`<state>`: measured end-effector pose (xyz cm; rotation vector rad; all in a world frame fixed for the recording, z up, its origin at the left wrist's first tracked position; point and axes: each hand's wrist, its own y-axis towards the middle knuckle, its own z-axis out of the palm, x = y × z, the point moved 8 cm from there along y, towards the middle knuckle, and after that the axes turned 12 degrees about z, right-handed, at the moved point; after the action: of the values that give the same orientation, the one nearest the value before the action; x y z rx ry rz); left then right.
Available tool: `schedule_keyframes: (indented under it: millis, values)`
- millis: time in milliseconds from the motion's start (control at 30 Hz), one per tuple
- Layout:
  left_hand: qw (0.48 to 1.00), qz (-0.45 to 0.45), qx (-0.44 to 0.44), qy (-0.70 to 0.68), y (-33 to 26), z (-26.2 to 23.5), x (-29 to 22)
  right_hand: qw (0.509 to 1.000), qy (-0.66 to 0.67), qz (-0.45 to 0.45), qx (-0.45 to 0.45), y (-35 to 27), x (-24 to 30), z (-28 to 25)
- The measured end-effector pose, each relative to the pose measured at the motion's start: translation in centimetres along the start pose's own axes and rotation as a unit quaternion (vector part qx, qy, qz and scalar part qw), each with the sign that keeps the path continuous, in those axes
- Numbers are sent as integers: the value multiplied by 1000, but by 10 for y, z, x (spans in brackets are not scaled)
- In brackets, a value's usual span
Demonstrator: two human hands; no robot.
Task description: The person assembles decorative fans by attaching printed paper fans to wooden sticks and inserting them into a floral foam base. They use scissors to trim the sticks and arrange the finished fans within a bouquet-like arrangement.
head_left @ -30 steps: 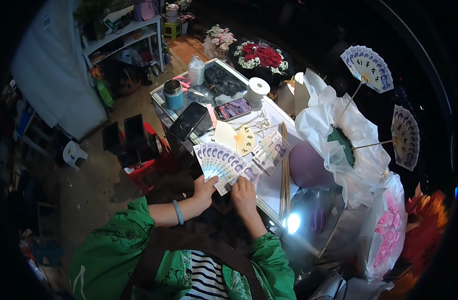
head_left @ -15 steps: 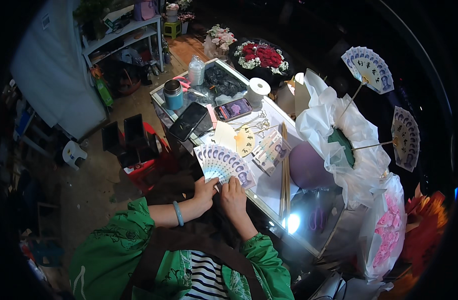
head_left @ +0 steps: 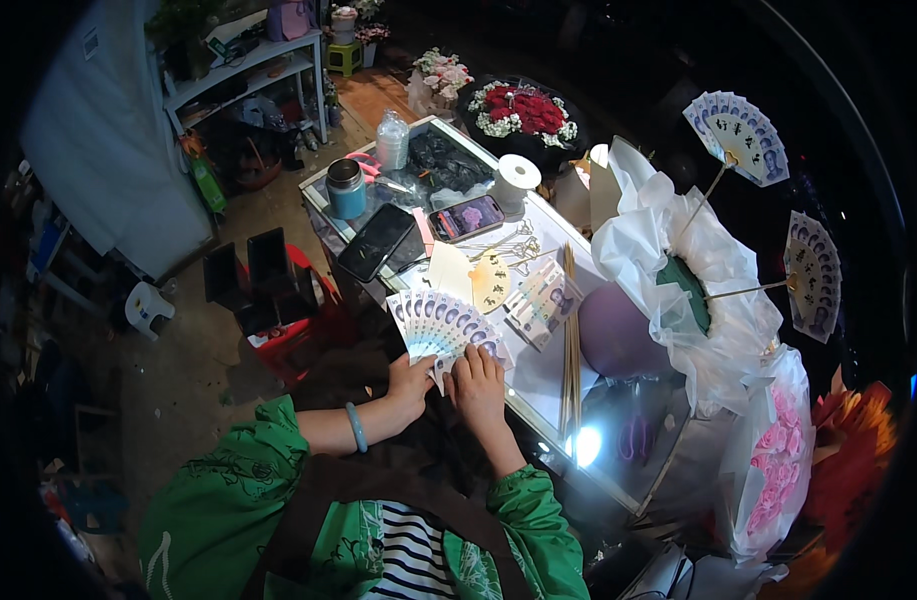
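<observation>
Spread in a fan at the near edge of the table, the banknotes [head_left: 440, 318] are purple and pale blue. My left hand [head_left: 410, 383] pinches them at the narrow lower end. My right hand [head_left: 476, 388] lies over the fan's right side, its fingers on the notes there. Just beyond the fan rest a cream paper fan [head_left: 490, 283] with dark writing and a stack of banknotes [head_left: 543, 305]. Thin wooden sticks [head_left: 569, 350] lie to the right of that stack.
Two phones [head_left: 376, 243], a blue thermos [head_left: 347, 190], a white spool [head_left: 518, 180] and pink-handled scissors [head_left: 366, 167] are farther back on the table. At the right stands a white-wrapped bouquet [head_left: 628, 240] bearing banknote fans [head_left: 736, 140] on sticks. Purple scissors [head_left: 634, 438] lie near a bright lamp [head_left: 584, 446].
My right hand has moved slightly up over the fan's right side, covering more of its notes. My left hand keeps its hold at the base.
</observation>
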<state>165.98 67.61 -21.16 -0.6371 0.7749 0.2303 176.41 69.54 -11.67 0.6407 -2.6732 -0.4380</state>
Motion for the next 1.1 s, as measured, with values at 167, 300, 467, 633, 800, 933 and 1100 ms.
schedule_keyframes:
  millis: [167, 300, 467, 633, 800, 933, 1100]
  values:
    - [1000, 3, 7, -10, -2, 2, -2, 1000, 2, 3, 9, 0, -2, 3]
    - [1000, -1, -1, -22, -3, 2, -4, 1000, -14, -3, 6, 0, -1, 4]
    - [1000, 9, 6, 15, -2, 1, -3, 1000, -19, -4, 0, -2, 0, 5]
    - [999, 17, 10, 45, -1, -2, -2, 1000, -28, 0, 0, 0, 3, 4]
    - [996, 45, 45, 55, -4, 13, -28, 979, 160, 93, -85, -11, -6, -35]
    - [984, 114, 129, -51, -12, 48, -84, 783, 529, 312, -97, -33, -28, -41]
    - [926, 215, 254, -176, -53, 95, -162, 583, 787, 201, -16, 21, 15, -61]
